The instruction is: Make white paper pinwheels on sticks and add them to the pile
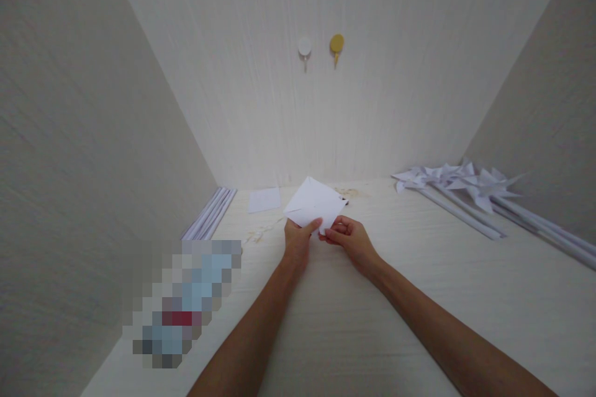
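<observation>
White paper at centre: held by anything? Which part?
Yes. Both hands hold the folded white paper by its near edge: left hand at the near-left corner, right hand at the near-right.

Pinwheels [465,189] right, paper rods [209,214] left

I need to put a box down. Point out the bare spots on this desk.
Bare desk lies right of the right hand, short of the pinwheels. Crowded: the paper in both hands, left hand included, and the rolled sticks.
</observation>
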### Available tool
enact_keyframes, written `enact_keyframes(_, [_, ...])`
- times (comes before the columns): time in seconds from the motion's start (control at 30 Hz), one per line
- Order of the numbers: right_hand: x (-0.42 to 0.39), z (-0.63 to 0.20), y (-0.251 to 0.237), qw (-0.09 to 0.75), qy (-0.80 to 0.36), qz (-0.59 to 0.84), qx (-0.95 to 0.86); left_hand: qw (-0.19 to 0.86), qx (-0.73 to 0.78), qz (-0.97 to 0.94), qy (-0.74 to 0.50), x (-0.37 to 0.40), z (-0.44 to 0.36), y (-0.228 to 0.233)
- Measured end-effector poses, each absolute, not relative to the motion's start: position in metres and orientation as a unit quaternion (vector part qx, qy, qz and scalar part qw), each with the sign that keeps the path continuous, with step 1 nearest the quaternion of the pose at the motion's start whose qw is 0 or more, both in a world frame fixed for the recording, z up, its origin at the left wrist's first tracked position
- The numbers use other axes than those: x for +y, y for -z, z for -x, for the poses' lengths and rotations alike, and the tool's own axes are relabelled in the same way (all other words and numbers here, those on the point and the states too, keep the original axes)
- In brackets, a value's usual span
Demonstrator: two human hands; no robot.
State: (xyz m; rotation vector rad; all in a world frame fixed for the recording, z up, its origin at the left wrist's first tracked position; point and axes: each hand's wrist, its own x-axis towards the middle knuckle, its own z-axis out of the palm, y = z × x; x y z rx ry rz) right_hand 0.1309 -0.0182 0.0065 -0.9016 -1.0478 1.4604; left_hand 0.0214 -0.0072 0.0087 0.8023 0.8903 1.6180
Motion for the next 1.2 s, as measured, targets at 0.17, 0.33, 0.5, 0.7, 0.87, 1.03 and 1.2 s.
enact_keyframes(0.17, [-0.0182,-0.131,-0.0068,0.539,-0.615,0.385,-0.428,0.526,0.383,-0.345,-0.676,-0.0072,-0.0203,-0.0088])
enact_keyframes(0.33, [-0.0188,-0.1314,-0.0072,0.523,-0.615,0.391,-0.443,0.503,0.401,-0.394,-0.657,-0.0085,-0.0195,-0.0092])
enact_keyframes(0.5, [-0.0192,-0.1313,-0.0065,0.52,-0.602,0.381,-0.471,0.486,0.413,-0.398,-0.659,-0.0078,-0.0188,-0.0082])
enact_keyframes(0.7, [-0.019,-0.1292,-0.0054,0.528,-0.597,0.377,-0.472,0.473,0.424,-0.376,-0.674,-0.0067,-0.0189,-0.009])
enact_keyframes(0.87, [-0.0188,-0.1272,-0.0055,0.521,-0.58,0.379,-0.498,0.474,0.423,-0.352,-0.688,-0.0072,-0.0197,-0.0082])
enact_keyframes(1.03, [-0.0172,-0.128,-0.0045,0.504,-0.565,0.388,-0.525,0.474,0.417,-0.342,-0.696,-0.0074,-0.0188,-0.008])
enact_keyframes(1.2, [-0.0169,-0.1276,-0.003,0.508,-0.585,0.385,-0.502,0.496,0.399,-0.356,-0.684,-0.0061,-0.0168,-0.0076])
